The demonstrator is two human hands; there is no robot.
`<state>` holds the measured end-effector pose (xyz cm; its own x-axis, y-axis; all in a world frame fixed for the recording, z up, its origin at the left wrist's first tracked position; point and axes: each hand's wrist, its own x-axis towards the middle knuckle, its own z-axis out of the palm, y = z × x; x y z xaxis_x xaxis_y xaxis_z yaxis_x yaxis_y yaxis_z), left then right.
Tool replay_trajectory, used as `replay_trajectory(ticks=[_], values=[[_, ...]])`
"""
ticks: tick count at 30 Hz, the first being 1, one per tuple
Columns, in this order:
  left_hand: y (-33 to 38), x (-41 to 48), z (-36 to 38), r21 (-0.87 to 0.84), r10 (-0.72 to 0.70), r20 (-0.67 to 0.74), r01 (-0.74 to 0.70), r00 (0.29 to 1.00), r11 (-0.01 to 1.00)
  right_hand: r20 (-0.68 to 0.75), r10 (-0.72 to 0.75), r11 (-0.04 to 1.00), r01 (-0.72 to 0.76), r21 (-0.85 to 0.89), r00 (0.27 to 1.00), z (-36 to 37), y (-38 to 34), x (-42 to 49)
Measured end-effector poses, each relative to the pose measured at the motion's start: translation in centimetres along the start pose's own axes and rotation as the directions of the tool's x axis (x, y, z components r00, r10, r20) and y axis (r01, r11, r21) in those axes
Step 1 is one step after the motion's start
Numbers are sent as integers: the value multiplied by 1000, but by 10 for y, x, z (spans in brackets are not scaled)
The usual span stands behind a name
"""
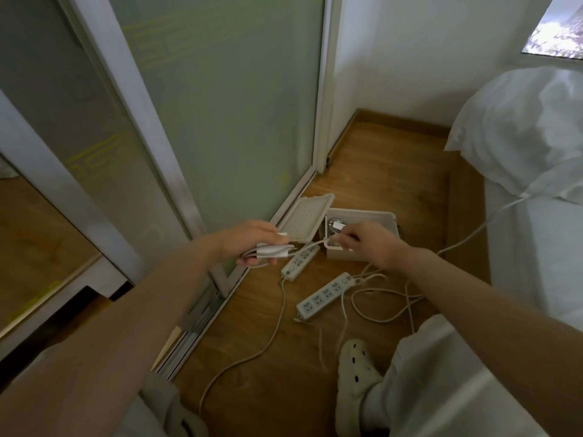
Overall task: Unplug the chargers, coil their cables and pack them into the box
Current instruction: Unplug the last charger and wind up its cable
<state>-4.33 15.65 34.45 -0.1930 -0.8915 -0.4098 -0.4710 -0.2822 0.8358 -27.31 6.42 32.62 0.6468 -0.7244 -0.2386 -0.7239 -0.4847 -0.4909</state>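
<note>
A: BEDROOM FLOOR, centre frame. Your left hand (pixel 249 241) is curled round a white charger (pixel 273 250), with turns of its cable bunched against the block.

B: From that bundle a white cable (pixel 310 245) runs right to your right hand (pixel 369 244). Its fingertips are pinched together on the cable, just over the near left corner of the box (pixel 362 212).

A: The box is white and sits open on the wooden floor (pixel 378 159), right of centre. Its lid (pixel 307 216) is tipped up to the left, showing a dotted inner face, and leans toward the frosted glass door (pixel 220 105).

B: You can see one item inside the box, at its left end. It is a pale, partly grey plug block (pixel 337 227) with a loop of cable beside it. Your right hand hides the rest of the inside.

A: Two white power strips lie on the floor below your hands. The smaller strip (pixel 299 262) is just beside the box's near left corner. The longer strip (pixel 325 294) lies lower in the frame, angled up to the right.

B: Loose white cords (pixel 378 310) loop across the boards to its right. A pale perforated clog (pixel 356 364) is at the bottom of the frame, and white bedding (pixel 520 127) fills the upper right.
</note>
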Motion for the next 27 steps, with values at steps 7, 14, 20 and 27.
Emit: replay_trajectory(ticks=[7,14,20,27], values=[[-21,17,16,155,-7,-239,45,971,987,-205,-29,988,59,140,978,1,-36,1],[-19,30,23,-17,-24,-537,18,843,1000,-256,39,911,70,406,966,19,-67,-11],[-25,23,30,-5,73,-582,-94,810,996,-335,221,801,26,599,916,10,-65,-6],[-21,38,36,-195,-102,-662,-39,743,980,-285,-61,947,146,286,957,24,-76,-17]])
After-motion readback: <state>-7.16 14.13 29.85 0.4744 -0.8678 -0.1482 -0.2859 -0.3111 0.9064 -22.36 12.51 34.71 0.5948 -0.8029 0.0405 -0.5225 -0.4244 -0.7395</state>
